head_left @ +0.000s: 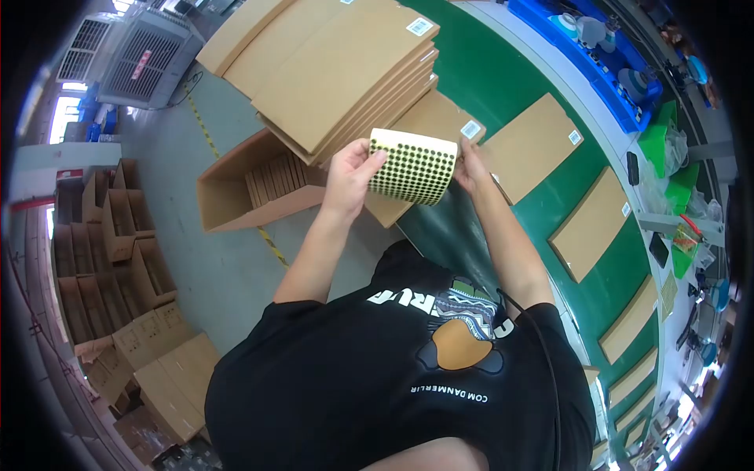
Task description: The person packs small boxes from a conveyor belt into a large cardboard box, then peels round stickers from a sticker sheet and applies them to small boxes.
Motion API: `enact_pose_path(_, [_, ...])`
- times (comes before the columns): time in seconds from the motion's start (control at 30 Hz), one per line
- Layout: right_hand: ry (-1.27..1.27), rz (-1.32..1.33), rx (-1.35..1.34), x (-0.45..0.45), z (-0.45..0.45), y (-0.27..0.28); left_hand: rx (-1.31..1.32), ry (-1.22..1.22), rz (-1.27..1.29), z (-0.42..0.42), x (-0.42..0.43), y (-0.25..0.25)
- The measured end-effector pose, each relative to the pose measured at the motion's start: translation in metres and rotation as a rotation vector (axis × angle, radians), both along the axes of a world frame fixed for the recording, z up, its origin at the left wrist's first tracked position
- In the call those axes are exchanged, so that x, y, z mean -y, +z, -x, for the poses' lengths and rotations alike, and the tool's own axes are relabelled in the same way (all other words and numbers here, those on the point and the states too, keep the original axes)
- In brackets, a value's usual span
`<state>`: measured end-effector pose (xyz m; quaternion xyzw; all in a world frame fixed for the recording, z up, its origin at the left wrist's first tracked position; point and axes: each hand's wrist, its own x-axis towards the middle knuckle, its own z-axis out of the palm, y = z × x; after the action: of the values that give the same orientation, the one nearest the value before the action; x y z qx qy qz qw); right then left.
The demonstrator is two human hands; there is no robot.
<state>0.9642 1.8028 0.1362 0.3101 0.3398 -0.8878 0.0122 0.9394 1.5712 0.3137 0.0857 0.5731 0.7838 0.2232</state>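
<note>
My left hand (pixel 350 174) grips the left edge of a sheet of round stickers (pixel 412 169), with the thumb on its face. The sheet is pale with rows of small dark dots and a blank white strip at the top, and it curves downward. At its right edge is my right hand (pixel 473 168), fingers bent close together; the sheet partly hides their grip. Behind the sheet lies a flat brown carton (pixel 440 118) with a white label near my right fingertips.
A tall stack of flat cartons (pixel 338 71) stands ahead. Below it, an open box (pixel 224 184) holds upright brown pieces. More flat cartons (pixel 534 145) lie along the green belt (pixel 487 74). A blue tray (pixel 577 63) is at the upper right. Empty boxes (pixel 118 228) stand at left.
</note>
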Motion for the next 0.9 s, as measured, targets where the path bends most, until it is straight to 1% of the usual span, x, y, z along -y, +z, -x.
enact_pose_path(0.03, [-0.062,-0.041,-0.063,0.000,0.003,-0.007,0.003,0.010,0.002,-0.002,-0.003,0.001])
enact_pose_path(0.07, [0.017,-0.101,0.077,-0.007,0.003,0.002,-0.004,0.011,0.004,-0.003,-0.008,0.005])
enact_pose_path(0.1, [0.021,-0.104,0.085,-0.014,0.000,0.009,-0.008,0.010,0.003,-0.004,-0.014,0.009])
enact_pose_path(0.17, [-0.117,-1.018,0.003,-0.025,-0.017,0.036,0.028,-0.017,-0.015,-0.009,-0.023,0.018])
enact_pose_path(0.2, [-0.129,-0.918,-0.117,-0.029,-0.033,0.087,0.020,-0.041,-0.001,-0.012,-0.030,0.021])
enact_pose_path(0.23, [-0.146,-0.818,-0.239,-0.030,-0.053,0.150,0.006,-0.069,0.012,-0.013,-0.039,0.025])
enact_pose_path(0.27, [-0.071,-0.894,-0.281,-0.032,-0.075,0.192,-0.003,-0.113,0.008,-0.016,-0.047,0.028])
enact_pose_path(0.3, [0.006,-0.967,-0.314,-0.033,-0.095,0.223,0.013,-0.139,0.007,-0.021,-0.057,0.033])
enact_pose_path(0.37, [0.094,-1.371,-0.431,-0.037,-0.124,0.253,-0.105,-0.286,0.002,-0.031,-0.078,0.042])
enact_pose_path(0.4, [0.083,-1.435,-0.406,-0.035,-0.136,0.262,-0.102,-0.342,-0.018,-0.037,-0.089,0.045])
enact_pose_path(0.43, [0.056,-1.369,-0.332,-0.032,-0.149,0.269,-0.089,-0.379,-0.032,-0.045,-0.100,0.049])
enact_pose_path(0.5, [-0.037,-1.377,-0.276,-0.037,-0.168,0.264,-0.205,-0.482,0.015,-0.056,-0.120,0.058])
enact_pose_path(0.53, [-0.060,-1.391,-0.247,-0.041,-0.177,0.265,-0.340,-0.522,0.011,-0.059,-0.129,0.060])
enact_pose_path(0.57, [-0.093,-1.354,-0.239,-0.044,-0.187,0.265,-0.334,-0.554,-0.001,-0.062,-0.138,0.062])
enact_pose_path(0.63, [-0.151,-1.314,-0.204,-0.045,-0.203,0.267,-0.503,-0.607,0.023,-0.068,-0.154,0.066])
enact_pose_path(0.67, [-0.185,-1.318,-0.198,-0.046,-0.210,0.269,-0.499,-0.637,0.016,-0.072,-0.161,0.065])
enact_pose_path(0.73, [-0.250,-1.344,-0.192,-0.048,-0.222,0.270,-0.583,-0.558,-0.100,-0.081,-0.175,0.061])
enact_pose_path(0.77, [-0.267,-1.346,-0.175,-0.049,-0.228,0.270,-0.579,-0.580,-0.106,-0.084,-0.180,0.063])
enact_pose_path(0.83, [-0.292,-1.307,-0.153,-0.050,-0.236,0.268,-0.836,-0.523,-0.081,-0.086,-0.188,0.069])
enact_pose_path(0.87, [-0.305,-1.303,-0.141,-0.051,-0.239,0.267,-0.834,-0.540,-0.082,-0.088,-0.191,0.067])
enact_pose_path(0.9, [-0.317,-1.284,-0.129,-0.051,-0.241,0.265,-0.727,-0.617,-0.121,-0.088,-0.193,0.064])
